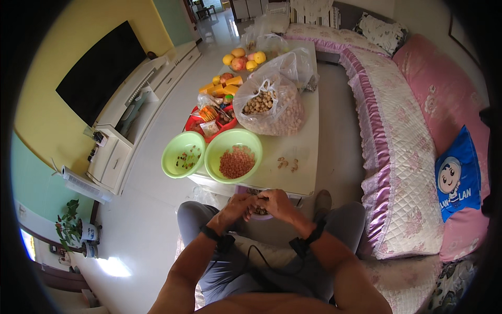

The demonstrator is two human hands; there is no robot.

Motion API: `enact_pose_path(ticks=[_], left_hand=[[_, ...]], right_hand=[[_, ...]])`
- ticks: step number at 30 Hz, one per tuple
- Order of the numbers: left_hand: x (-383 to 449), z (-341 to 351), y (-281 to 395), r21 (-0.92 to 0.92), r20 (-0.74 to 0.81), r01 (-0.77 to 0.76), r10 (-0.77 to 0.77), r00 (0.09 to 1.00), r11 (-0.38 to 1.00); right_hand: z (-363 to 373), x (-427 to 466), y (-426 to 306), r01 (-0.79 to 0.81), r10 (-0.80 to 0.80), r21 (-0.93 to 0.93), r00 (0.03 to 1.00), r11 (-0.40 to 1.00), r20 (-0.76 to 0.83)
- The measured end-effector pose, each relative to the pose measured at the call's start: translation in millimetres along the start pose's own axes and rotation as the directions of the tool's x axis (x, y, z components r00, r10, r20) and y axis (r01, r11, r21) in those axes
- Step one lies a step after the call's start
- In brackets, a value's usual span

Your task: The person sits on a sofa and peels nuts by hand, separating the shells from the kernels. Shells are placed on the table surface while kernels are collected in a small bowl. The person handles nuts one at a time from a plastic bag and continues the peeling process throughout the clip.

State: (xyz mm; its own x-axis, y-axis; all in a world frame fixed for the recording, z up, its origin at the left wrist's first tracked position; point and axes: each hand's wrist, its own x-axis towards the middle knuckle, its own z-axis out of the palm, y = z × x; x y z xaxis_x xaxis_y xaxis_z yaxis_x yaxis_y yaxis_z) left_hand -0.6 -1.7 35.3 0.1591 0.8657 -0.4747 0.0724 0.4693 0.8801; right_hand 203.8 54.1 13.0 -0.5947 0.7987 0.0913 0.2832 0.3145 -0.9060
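My left hand and my right hand meet over a purple basin at the table's front edge. Their fingertips pinch together around something small, mostly covered by the fingers, seemingly a peanut. Pieces of peanut shell show inside the basin beneath. Just beyond stands a light green plastic bowl holding a heap of pinkish shelled peanuts. A few unshelled peanuts lie loose on the tabletop to the right. Behind them sits a clear plastic bag, its mouth gaping, full of unshelled peanuts.
Left of the peanut bowl, another green bowl has small colourful pieces in it. A red snack tray, fruit and more bags occupy the coffee table. My knees flank the basin; a sofa runs along the right.
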Motion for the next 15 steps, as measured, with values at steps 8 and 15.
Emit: enact_pose_path(ticks=[8,15], left_hand=[[6,12,4,-0.047,-0.014,0.019,-0.02,1.0,0.999],[13,27,23,0.002,-0.041,-0.109,0.109,0.993,0.994]], right_hand=[[-14,1,14,0.084,-0.084,-0.007,0.996,0.996,-0.004],[-11,0,16,-0.083,0.132,0.309,0.981,0.947,-0.141]])
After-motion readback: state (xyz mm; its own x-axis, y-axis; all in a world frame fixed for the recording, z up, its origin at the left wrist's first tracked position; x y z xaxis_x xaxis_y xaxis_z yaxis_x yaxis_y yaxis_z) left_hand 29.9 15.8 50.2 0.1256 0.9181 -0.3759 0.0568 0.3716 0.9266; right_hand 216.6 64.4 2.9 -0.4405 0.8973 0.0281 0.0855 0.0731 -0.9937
